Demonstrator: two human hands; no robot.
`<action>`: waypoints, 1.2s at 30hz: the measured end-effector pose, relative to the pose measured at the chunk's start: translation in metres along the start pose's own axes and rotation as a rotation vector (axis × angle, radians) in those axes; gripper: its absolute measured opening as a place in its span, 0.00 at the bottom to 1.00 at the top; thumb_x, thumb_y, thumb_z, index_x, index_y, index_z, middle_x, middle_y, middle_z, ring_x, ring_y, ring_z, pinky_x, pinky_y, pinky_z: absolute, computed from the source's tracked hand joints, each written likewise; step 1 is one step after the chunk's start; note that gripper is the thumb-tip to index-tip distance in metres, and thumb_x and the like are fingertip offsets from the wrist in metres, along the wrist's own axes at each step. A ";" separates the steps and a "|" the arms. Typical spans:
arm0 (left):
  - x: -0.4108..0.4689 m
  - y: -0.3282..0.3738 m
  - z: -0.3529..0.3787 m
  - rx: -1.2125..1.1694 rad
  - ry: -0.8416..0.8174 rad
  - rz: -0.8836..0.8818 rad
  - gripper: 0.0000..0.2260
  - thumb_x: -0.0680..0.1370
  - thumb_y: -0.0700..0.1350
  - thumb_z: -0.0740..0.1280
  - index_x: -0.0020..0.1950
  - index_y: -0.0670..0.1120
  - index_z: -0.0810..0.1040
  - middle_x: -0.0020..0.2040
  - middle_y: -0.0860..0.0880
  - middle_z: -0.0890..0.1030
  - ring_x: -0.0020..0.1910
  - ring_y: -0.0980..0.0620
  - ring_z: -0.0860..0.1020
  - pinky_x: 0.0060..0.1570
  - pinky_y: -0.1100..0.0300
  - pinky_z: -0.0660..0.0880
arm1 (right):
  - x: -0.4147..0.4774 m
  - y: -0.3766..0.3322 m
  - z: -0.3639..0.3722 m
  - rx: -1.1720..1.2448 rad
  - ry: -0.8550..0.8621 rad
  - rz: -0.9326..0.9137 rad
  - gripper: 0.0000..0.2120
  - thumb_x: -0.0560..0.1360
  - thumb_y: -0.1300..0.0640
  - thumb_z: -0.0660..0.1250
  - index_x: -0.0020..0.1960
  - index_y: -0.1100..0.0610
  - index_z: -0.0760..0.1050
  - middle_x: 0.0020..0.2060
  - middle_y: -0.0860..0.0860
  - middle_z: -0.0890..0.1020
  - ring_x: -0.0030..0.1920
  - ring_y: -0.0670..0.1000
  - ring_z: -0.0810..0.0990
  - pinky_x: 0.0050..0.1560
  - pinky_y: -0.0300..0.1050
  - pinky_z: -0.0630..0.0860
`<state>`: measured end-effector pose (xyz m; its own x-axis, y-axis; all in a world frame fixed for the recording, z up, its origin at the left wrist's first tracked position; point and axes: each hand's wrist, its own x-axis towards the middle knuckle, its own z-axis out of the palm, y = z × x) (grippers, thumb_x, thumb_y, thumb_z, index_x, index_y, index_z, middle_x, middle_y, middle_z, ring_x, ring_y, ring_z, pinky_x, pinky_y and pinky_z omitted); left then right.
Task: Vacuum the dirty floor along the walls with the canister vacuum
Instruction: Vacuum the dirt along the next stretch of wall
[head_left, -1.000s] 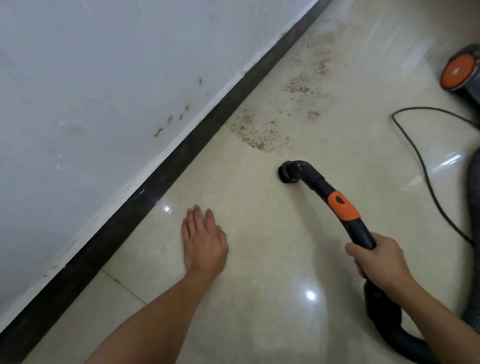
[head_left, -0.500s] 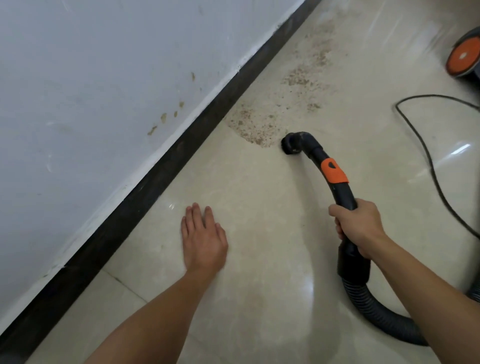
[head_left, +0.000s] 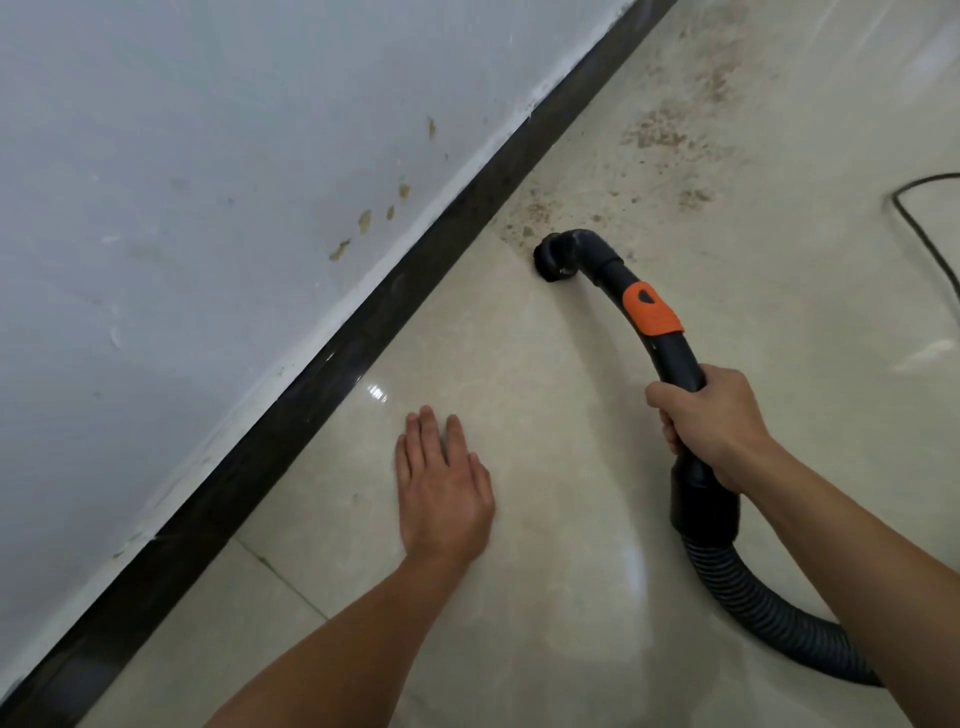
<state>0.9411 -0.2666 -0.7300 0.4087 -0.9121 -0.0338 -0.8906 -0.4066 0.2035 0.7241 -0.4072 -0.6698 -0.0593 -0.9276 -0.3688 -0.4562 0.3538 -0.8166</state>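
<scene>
— As the nozzle (head_left: 555, 258) is pushed forward, the near edge of the dirt (head_left: 657, 132) beside the skirting (head_left: 363, 332) has been reached.
— The handle (head_left: 675, 358) is gripped by the right hand (head_left: 711, 421); the left hand (head_left: 441, 483) is laid flat on the floor (head_left: 545, 597). Plenty of grit is left ahead.

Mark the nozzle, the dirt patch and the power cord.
nozzle (head_left: 549, 261): head view, black mouth at the floor
dirt patch (head_left: 655, 134): head view, dense brown specks
power cord (head_left: 895, 202): head view, its bend
</scene>
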 end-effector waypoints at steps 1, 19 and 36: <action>0.001 0.000 0.000 -0.003 0.007 0.000 0.24 0.80 0.48 0.51 0.74 0.40 0.67 0.74 0.36 0.64 0.75 0.39 0.59 0.74 0.46 0.56 | 0.005 -0.004 0.004 -0.003 -0.002 -0.005 0.05 0.68 0.60 0.71 0.39 0.58 0.74 0.22 0.50 0.76 0.20 0.50 0.72 0.24 0.42 0.71; 0.004 -0.010 0.005 0.026 -0.003 -0.002 0.26 0.79 0.49 0.48 0.73 0.40 0.68 0.74 0.36 0.65 0.75 0.39 0.61 0.73 0.45 0.59 | 0.039 -0.051 0.052 -0.062 -0.145 -0.005 0.07 0.68 0.60 0.71 0.43 0.60 0.75 0.25 0.53 0.76 0.20 0.50 0.72 0.24 0.42 0.72; 0.000 -0.014 0.001 -0.051 0.026 0.006 0.22 0.81 0.45 0.56 0.72 0.37 0.68 0.73 0.33 0.65 0.73 0.35 0.61 0.73 0.43 0.56 | -0.153 0.104 -0.157 -0.284 0.031 0.205 0.08 0.68 0.66 0.72 0.36 0.66 0.72 0.20 0.55 0.74 0.20 0.52 0.70 0.24 0.44 0.68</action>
<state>0.9537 -0.2613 -0.7334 0.4090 -0.9125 -0.0072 -0.8820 -0.3973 0.2534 0.5463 -0.2469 -0.6283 -0.2001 -0.8457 -0.4947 -0.6607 0.4893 -0.5693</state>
